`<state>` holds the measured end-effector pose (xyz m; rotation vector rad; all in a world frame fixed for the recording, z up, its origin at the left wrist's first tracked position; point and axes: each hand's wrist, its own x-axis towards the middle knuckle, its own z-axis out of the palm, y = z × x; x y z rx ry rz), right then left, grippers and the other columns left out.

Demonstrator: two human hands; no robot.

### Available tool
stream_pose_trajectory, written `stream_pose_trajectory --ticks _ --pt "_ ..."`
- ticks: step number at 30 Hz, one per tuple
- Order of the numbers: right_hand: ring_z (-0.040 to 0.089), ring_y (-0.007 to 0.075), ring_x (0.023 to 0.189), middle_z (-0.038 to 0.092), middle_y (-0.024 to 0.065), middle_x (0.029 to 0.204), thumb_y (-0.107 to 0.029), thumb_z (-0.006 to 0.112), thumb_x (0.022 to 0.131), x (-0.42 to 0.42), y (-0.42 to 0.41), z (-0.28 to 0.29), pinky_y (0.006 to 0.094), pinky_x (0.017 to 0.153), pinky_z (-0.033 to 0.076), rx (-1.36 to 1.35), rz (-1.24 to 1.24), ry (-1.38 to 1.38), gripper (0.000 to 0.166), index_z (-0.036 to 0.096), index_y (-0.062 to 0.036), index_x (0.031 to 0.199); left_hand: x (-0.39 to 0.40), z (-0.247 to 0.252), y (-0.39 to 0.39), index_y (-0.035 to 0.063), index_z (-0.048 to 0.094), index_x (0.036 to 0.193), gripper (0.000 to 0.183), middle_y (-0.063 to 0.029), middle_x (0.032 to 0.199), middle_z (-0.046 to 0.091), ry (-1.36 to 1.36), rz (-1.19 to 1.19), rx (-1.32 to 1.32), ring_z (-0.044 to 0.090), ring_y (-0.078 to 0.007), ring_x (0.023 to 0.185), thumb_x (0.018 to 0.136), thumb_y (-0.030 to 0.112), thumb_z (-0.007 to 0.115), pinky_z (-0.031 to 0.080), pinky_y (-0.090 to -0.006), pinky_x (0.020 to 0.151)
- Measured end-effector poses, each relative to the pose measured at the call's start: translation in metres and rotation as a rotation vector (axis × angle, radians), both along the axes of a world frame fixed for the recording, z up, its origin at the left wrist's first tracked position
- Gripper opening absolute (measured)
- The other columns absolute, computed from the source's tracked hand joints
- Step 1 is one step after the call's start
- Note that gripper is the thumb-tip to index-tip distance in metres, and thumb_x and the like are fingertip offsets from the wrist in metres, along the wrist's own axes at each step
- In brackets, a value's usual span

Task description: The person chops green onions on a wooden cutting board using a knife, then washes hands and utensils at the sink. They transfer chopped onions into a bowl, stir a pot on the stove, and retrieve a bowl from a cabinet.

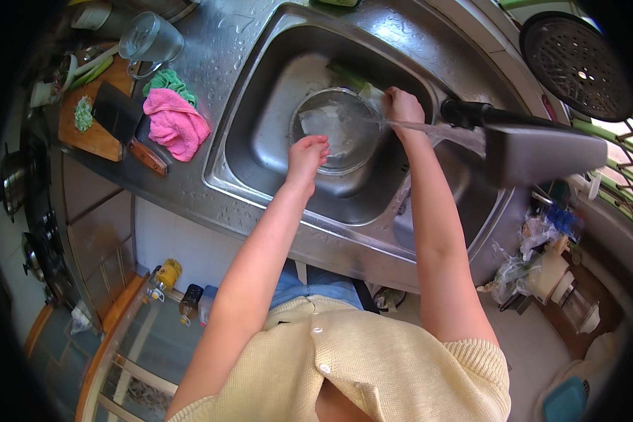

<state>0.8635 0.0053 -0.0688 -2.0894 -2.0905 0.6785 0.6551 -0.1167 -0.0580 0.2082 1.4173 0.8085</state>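
A round bowl of water (343, 153) sits in the larger basin of a stainless steel sink (274, 153). My right hand (402, 108) is closed around the pale end of a leafy green vegetable (372, 94) at the bowl's right rim. Its darker green part stretches up and left beyond the rim. Above the bowl's lower left rim, my left hand (307, 161) holds nothing, its fingers loosely extended. Whether it touches the rim, I cannot tell. From the tap (546, 150) on the right, a stream of water (427, 127) runs past my right wrist into the bowl.
Left of the sink, a cleaver (118, 113) lies across a wooden cutting board (103, 145) with chopped greens (83, 113). Pink (174, 124) and green cloths (169, 84) and a glass mug (153, 39) are nearby. A smaller basin (453, 174) adjoins on the right.
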Motion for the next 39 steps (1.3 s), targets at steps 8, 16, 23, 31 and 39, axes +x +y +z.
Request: stream_pose_trajectory --ticks 8,16,23,31,39 --pt "0.062 0.0131 0.066 0.066 0.0069 0.082 -0.029 0.060 0.091 -0.010 -0.082 0.082 0.0264 0.056 0.051 -0.421 -0.467 0.839 0.035 0.065 0.0046 0.099 0.022 0.050 0.017 -0.0002 0.056 0.119 0.030 -0.0179 0.117 0.061 -0.302 0.059 -0.080 0.062 -0.0299 0.105 0.093 0.015 0.052 0.049 -0.0392 0.092" --pt "0.061 0.0104 0.064 0.066 0.0057 0.077 -0.037 0.059 0.093 -0.007 -0.134 0.136 0.0252 0.057 0.048 -0.426 -0.342 0.851 0.041 0.067 0.0029 0.098 0.051 0.042 0.008 -0.0028 0.057 0.115 0.032 -0.0175 0.107 0.065 -0.712 0.048 -0.090 0.064 -0.0276 0.097 0.097 0.022 0.049 0.053 -0.0410 0.087" --pt "0.069 0.0271 0.084 0.070 0.0172 0.091 -0.023 0.054 0.091 0.062 -0.076 0.108 0.0333 0.075 0.051 0.165 -0.333 0.611 0.028 0.071 -0.0020 0.099 0.039 0.058 -0.010 -0.0017 0.060 0.110 0.026 -0.0113 0.093 0.067 -0.578 -0.113 -0.090 0.066 -0.0185 0.076 0.095 0.018 0.054 0.058 -0.0324 0.066" --pt "0.055 0.0297 0.113 0.049 0.0091 0.136 -0.002 0.066 0.075 0.002 -0.169 0.136 0.0370 0.091 0.050 0.181 0.323 0.181 0.053 0.057 -0.0174 0.125 0.007 0.128 -0.039 -0.0005 0.059 0.113 0.030 -0.0118 0.095 0.067 -0.493 -0.303 -0.081 0.065 -0.0174 0.073 0.097 0.023 0.052 0.057 -0.0319 0.068" --pt "0.066 0.0309 0.078 0.066 0.0141 0.090 -0.010 0.066 0.084 -0.026 -0.184 0.178 0.0336 0.071 0.052 0.431 -0.175 0.693 0.028 0.061 -0.0101 0.111 -0.043 0.151 -0.032 0.0008 0.055 0.123 0.033 -0.0180 0.111 0.063 -0.391 -0.307 -0.023 0.064 -0.0244 0.092 0.096 0.019 0.048 0.054 -0.0354 0.082"
